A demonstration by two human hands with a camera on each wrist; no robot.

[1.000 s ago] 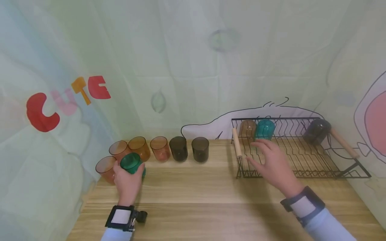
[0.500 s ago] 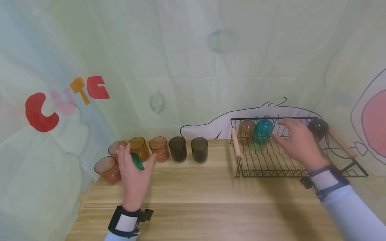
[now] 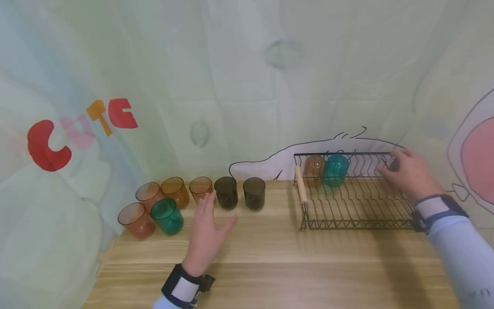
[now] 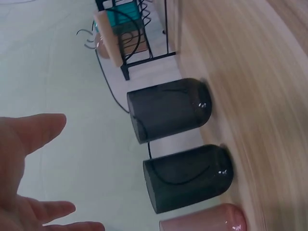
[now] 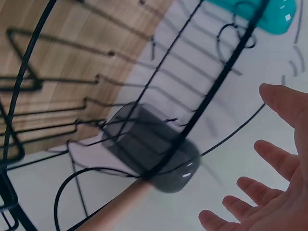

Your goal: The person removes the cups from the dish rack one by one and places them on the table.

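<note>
My left hand (image 3: 206, 236) is open above the table, holding nothing, its fingertips overlapping the pink glass (image 3: 199, 187) in the head view. To its left stands a green glass (image 3: 167, 218). Two dark glasses (image 3: 226, 194) are upright just beyond its thumb; the left wrist view shows the nearer-to-rack dark glass (image 4: 168, 108) apart from the fingers. My right hand (image 3: 414, 176) reaches over the right end of the black wire dish rack (image 3: 359, 225). A dark glass (image 5: 151, 147) sits upside down there, mostly covered by the hand in the head view; the right wrist view shows spread fingers apart from it.
An upturned brown glass (image 3: 314, 169) and teal glass (image 3: 336, 171) occupy the rack's back left. More pink and amber glasses (image 3: 175, 192) cluster at the table's left. A wooden handle (image 3: 301, 184) tops the rack's left side. Patterned curtain (image 3: 231, 107) hangs close behind.
My left hand has let go of the green glass, which stays on the table, and moved right. My right hand has travelled right across the rack to the dark glass.
</note>
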